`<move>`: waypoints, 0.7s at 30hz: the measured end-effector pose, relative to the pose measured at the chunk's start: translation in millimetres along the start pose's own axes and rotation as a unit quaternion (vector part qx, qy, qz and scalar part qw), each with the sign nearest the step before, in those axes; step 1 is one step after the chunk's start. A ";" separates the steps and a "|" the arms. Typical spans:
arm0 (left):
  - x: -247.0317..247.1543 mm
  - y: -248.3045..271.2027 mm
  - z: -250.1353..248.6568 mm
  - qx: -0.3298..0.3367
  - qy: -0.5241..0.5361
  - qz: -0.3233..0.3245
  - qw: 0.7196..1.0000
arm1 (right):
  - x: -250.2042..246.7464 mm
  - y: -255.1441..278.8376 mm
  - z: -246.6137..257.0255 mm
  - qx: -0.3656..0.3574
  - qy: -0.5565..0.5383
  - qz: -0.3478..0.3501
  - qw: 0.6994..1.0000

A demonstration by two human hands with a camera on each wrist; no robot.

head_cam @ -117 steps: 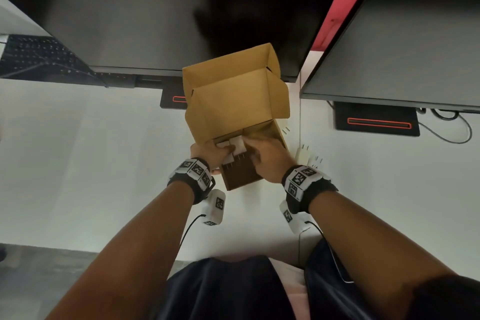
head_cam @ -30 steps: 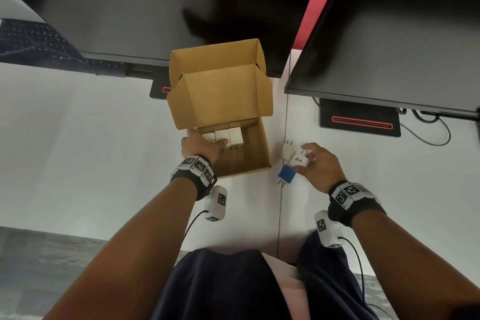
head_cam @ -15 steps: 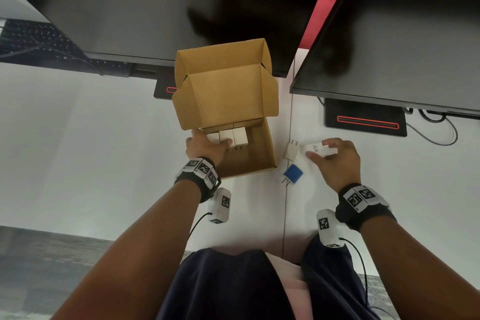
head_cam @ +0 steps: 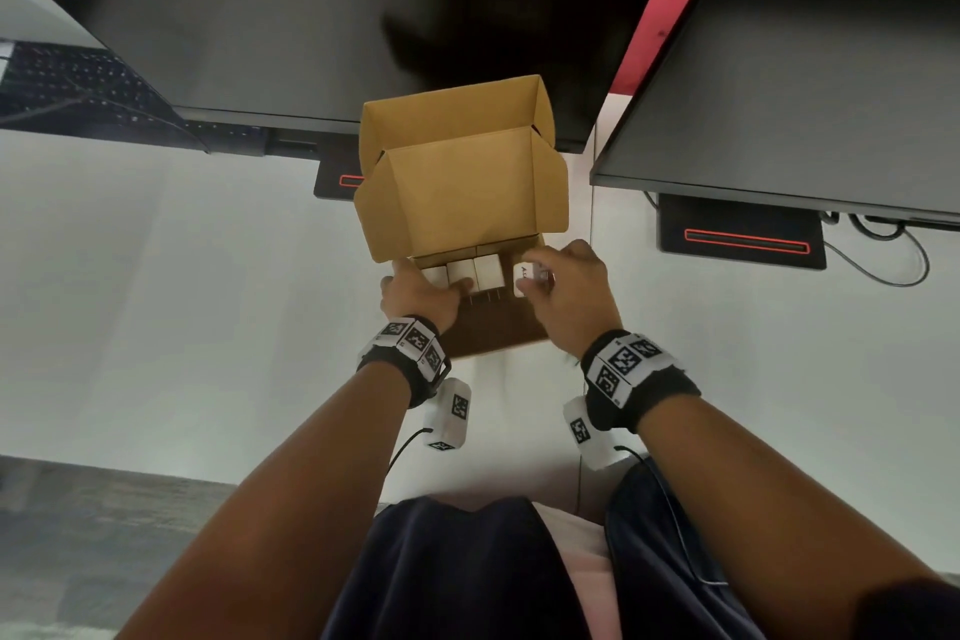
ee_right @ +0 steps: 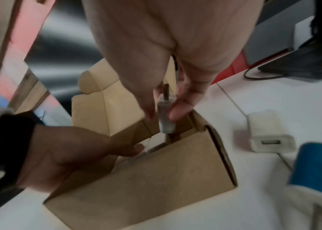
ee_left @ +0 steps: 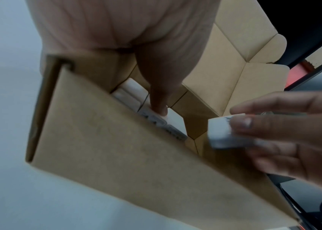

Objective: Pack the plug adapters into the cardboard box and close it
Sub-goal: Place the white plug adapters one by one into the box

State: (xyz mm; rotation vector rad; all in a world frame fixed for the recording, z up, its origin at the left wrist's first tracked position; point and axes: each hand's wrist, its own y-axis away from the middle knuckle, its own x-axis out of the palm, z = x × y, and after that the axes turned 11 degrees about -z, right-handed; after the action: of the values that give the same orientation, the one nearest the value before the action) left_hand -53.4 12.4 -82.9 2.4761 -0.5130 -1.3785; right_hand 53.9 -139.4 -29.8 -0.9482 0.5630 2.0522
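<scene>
The cardboard box stands open on the white desk, its lid tilted up. Three white plug adapters sit in a row along its far inner wall. My left hand grips the box's left wall, with its thumb pressing on the packed adapters. My right hand pinches another white plug adapter just above the box's right inner corner, prongs up. That adapter also shows in the left wrist view. A white adapter and a blue adapter lie on the desk right of the box.
Two dark monitors hang over the back of the desk, their stand bases behind and to the right of the box. A keyboard lies at the far left. A cable loops at the far right. The desk's front edge is near my lap.
My right hand picked a white adapter off the desk right of the box and carried it left over the box's right side. The left hand has stayed on the box.
</scene>
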 end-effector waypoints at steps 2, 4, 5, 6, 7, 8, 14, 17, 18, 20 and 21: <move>0.0 0.3 -0.2 0.001 -0.004 0.000 1.000 | 1.2 0.1 5.4 0.015 0.025 0.047 0.998; -0.5 0.2 -0.6 -0.002 -0.007 0.002 1.000 | 3.7 -0.2 10.9 -0.001 0.077 0.076 0.994; -0.5 0.0 -0.9 -0.002 -0.008 0.002 1.000 | 5.4 -0.6 12.9 -0.015 0.106 0.082 0.991; -0.7 -0.1 -0.9 -0.001 -0.009 0.003 1.000 | 6.8 -1.5 14.9 -0.026 0.132 0.085 0.987; -0.8 -0.1 -0.8 0.000 -0.009 0.003 1.000 | 8.3 -2.5 16.2 -0.036 0.151 0.083 0.984; -1.3 0.3 -0.9 0.001 -0.008 0.004 1.000 | 9.7 -3.4 17.3 -0.046 0.168 0.081 0.981; -2.3 0.8 -0.2 0.004 -0.004 0.007 1.000 | 19.5 -7.9 18.7 -0.093 0.262 0.080 0.957; -1.7 -0.3 0.3 0.004 -0.002 0.010 1.000 | 20.4 -7.3 20.8 -0.101 0.282 0.088 0.950; -1.7 -0.5 0.5 0.004 -0.002 0.010 1.000 | 19.3 -6.6 22.1 -0.102 0.289 0.093 0.947; -1.2 -1.1 1.2 0.006 -0.002 0.010 1.000 | 15.5 -4.7 24.5 -0.098 0.298 0.100 0.944; -1.1 -1.1 1.4 0.008 -0.002 0.011 1.000 | 13.9 -3.1 25.0 -0.098 0.302 0.105 0.943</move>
State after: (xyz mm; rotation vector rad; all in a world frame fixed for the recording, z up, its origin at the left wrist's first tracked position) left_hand -54.9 13.8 -83.2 2.4731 -0.5519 -1.3758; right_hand 40.0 -114.6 -25.3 -1.7254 0.8142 2.0124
